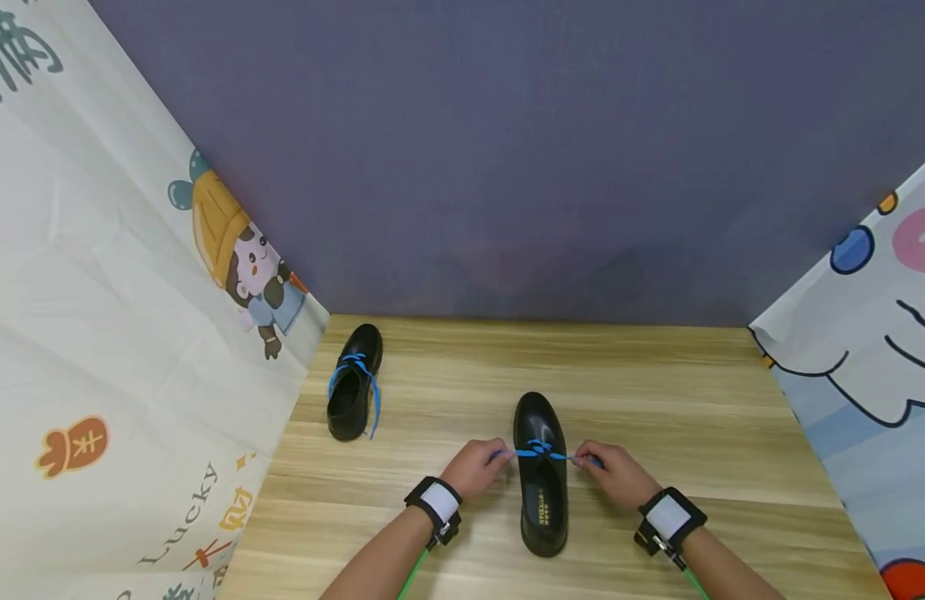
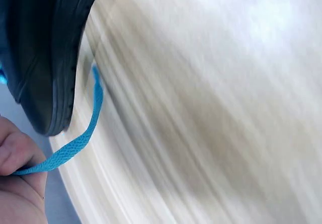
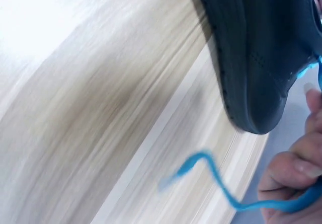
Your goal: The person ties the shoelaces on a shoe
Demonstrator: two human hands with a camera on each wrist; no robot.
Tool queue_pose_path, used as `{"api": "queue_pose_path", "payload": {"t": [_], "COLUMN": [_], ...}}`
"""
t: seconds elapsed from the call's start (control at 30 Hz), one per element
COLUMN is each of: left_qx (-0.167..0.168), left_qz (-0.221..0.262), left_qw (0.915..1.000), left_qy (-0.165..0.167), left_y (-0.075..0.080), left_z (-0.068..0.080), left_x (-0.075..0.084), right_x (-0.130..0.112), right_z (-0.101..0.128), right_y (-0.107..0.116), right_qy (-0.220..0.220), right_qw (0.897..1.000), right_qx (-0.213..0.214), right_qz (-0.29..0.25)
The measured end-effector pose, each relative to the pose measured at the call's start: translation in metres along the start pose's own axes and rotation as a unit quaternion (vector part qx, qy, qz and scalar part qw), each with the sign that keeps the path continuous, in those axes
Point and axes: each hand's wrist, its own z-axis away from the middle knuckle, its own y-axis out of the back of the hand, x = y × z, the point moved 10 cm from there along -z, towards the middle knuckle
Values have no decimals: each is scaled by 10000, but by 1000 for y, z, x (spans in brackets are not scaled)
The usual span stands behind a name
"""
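A black leather shoe (image 1: 536,417) stands on the wood-patterned surface, toe pointing away from me. Blue shoelaces (image 1: 539,447) cross over its throat and stretch out to both sides. On the shoe's left, my left hand (image 1: 473,468) pinches one lace end; in the left wrist view the loose tail of the blue lace (image 2: 70,149) hangs past the fingers. My right hand (image 1: 617,475) pinches the other end on the right side, and its blue lace tail (image 3: 221,183) curls free in the right wrist view. Both laces look drawn taut between the hands.
A second black shoe (image 1: 347,404) with loose blue laces sits at the left back of the wooden surface (image 1: 447,367). A dark grey-purple panel (image 1: 507,167) rises behind. Printed white sheets (image 1: 117,292) flank the left and right sides.
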Motion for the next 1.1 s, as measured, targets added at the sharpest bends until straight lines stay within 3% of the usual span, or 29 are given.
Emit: {"api": "queue_pose_path", "payload": {"t": [0.33,0.63,0.9,1.1], "left_qx": [42,325,-131,-525], "left_qz": [-456,-670,-120,160], "left_qw": [9988,9971,9998,9985], "left_qy": [-158,-159,63,35], "left_y": [6,10,12,10], "left_z": [4,8,7,6], "left_x": [-5,-8,-10,-12], "right_x": [-3,5,14,21], "right_z": [10,11,10,16], "right_y": [9,12,10,4], "right_qy": [685,549,36,-121], "right_qw": [9964,9954,10000,9960], "right_qx": [454,579,3,-548], "right_qz": [206,531,-65,-694]}}
